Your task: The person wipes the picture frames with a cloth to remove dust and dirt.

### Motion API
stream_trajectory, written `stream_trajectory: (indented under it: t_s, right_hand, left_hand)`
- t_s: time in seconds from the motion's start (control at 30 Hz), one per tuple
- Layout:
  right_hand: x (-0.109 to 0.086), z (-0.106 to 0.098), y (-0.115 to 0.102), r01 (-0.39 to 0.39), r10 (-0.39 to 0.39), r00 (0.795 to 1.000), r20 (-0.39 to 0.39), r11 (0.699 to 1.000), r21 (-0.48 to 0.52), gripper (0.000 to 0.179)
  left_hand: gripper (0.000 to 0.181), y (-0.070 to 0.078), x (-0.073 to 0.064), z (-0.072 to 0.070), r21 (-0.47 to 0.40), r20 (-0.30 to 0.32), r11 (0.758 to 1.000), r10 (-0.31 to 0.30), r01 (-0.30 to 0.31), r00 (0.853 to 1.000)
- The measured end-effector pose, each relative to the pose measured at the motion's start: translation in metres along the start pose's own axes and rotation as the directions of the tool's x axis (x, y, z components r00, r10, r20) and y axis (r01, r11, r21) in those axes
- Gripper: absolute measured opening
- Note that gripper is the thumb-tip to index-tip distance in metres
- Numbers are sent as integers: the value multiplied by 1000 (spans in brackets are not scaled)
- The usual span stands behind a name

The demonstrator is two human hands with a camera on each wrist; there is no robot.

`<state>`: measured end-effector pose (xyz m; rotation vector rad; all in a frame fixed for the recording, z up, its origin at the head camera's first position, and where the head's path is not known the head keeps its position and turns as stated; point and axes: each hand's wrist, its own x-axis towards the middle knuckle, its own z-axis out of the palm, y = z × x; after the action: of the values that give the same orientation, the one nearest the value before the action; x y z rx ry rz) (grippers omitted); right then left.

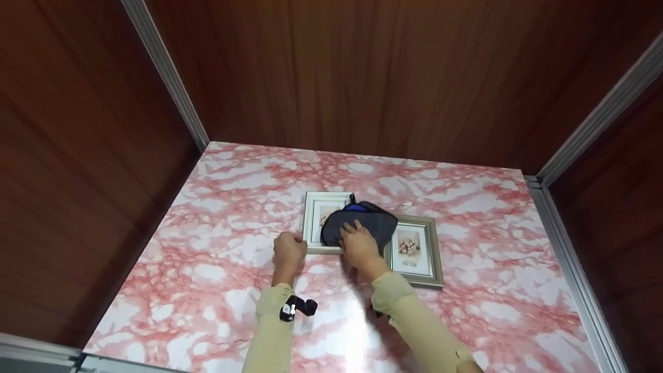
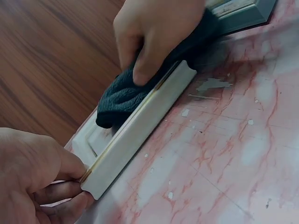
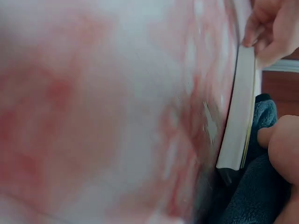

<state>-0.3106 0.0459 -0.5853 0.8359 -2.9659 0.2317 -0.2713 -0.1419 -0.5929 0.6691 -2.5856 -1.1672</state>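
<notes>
A white picture frame [image 1: 310,223] lies flat on the pink-and-white marbled tabletop. My left hand [image 1: 290,250] pinches its near left corner, the thumb on the top edge and the fingers at the side, as the left wrist view shows. Over the frame's right part is a dark plush cloth [image 1: 380,224] with black edging and a bit of blue showing. My right hand [image 1: 358,245] presses down on this cloth with fingers spread. In the left wrist view, the cloth [image 2: 122,99] covers much of the picture along the white frame's moulding [image 2: 140,133].
A second, grey-gold picture frame [image 1: 434,254] with a flower print lies just right of the cloth, which overlaps its left edge. Brown wood-grain panels [image 1: 342,77] with metal rails [image 1: 171,77] enclose the table [image 1: 217,269] at the back and sides.
</notes>
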Motion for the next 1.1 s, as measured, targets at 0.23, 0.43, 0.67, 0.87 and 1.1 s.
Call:
stream_trajectory:
  t_s: [0.23, 0.43, 0.67, 0.87, 1.1]
  right_hand:
    - [36, -16, 26, -150, 151, 980, 125, 988, -22, 43]
    - [38, -19, 33, -181, 183, 969, 166, 983, -28, 42]
    - [3, -14, 8, -158, 159, 986, 49, 987, -19, 44]
    - [-40, -14, -27, -111, 111, 994, -25, 994, 5, 41]
    - [-37, -7, -26, -144, 143, 985, -92, 990, 3, 34]
  left_hand:
    - [29, 15, 0, 13, 21, -38, 985, 173, -173, 984]
    - [37, 12, 3, 12, 63, -25, 965, 255, -253, 967]
    - [31, 10, 3, 10, 25, -8, 984, 178, -178, 984]
    - [24, 0, 3, 5, 50, -1, 989, 138, -138, 990]
    - [23, 1, 0, 3, 44, -22, 987, 158, -156, 987]
